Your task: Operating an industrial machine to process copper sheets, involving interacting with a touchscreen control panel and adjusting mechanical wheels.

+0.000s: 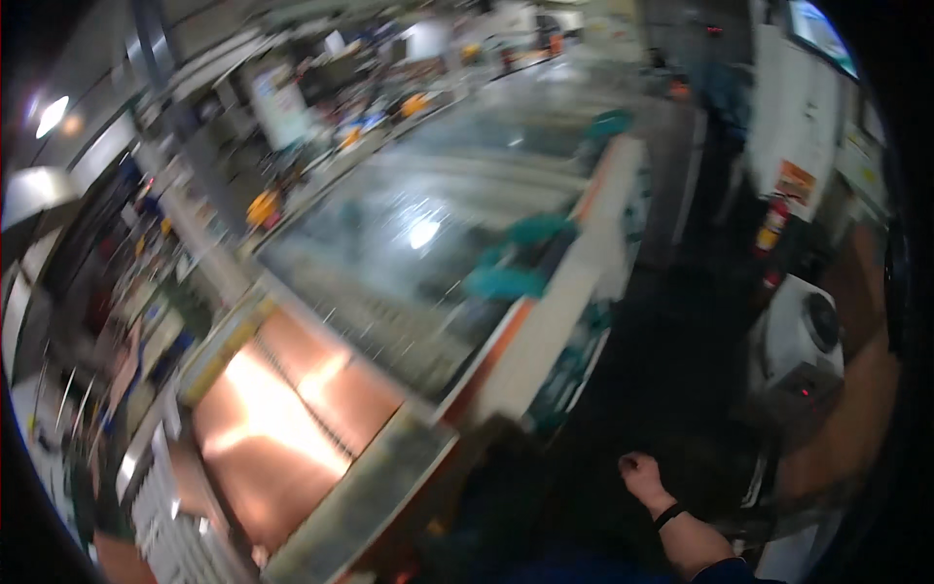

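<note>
Glossy table [375,229], long axis pointing away rightward, right hand [640,475] curled, grip contents unclear

From the head, the fisheye looks ahead and down; right hand [642,477] near, long table [375,229] stretching beyond.

Black wristband [668,516]; dark, perhaps navy, sleeve [732,572].

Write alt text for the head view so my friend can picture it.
A person's right hand, wearing a dark wristband, shows against dark floor in a blurry workshop view. To its left are a shiny copper-coloured surface and a long glossy bed; to its right, a white boxy machine.
</note>
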Demonstrator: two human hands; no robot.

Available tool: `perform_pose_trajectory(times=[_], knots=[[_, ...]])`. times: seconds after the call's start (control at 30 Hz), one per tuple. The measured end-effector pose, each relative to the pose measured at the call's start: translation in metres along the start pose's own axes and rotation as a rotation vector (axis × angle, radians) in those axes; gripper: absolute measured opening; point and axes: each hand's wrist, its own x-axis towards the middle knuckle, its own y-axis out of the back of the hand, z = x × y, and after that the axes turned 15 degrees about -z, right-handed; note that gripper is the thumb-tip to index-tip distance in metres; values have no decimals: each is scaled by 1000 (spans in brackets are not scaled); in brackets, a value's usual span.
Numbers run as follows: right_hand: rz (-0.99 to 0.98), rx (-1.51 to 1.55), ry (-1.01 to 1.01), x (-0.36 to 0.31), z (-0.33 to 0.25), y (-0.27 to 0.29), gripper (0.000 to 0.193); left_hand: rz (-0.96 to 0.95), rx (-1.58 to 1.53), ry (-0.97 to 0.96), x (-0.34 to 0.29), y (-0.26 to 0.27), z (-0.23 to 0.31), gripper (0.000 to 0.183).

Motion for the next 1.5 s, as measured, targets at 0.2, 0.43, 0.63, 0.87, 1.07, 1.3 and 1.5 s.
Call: perform_pose_trajectory(times=[0.2,0.43,0.63,0.87,1.07,1.3,1.5], knots=[[234,231,-27,99,73,151,20,-207,44,-79,143,-89,111,31],[432,400,48,237,136,396,13,-303,61,-100,313,-200,275,31],[632,470,82,353,141,608,11,-350,53,-43,425,-252,404,32],[702,206,156,500,154,776,16,-396,15,1,582,-335,496,32],[672,-213,92,566,183,929,18,-459,8,7,732,-387,584,32],[913,-305,140,649,212,1162,22,-501,-9,25,860,-442,687,33],[879,-502,399,824,145,1301,22,-444,-50,172,917,-507,757,33]])
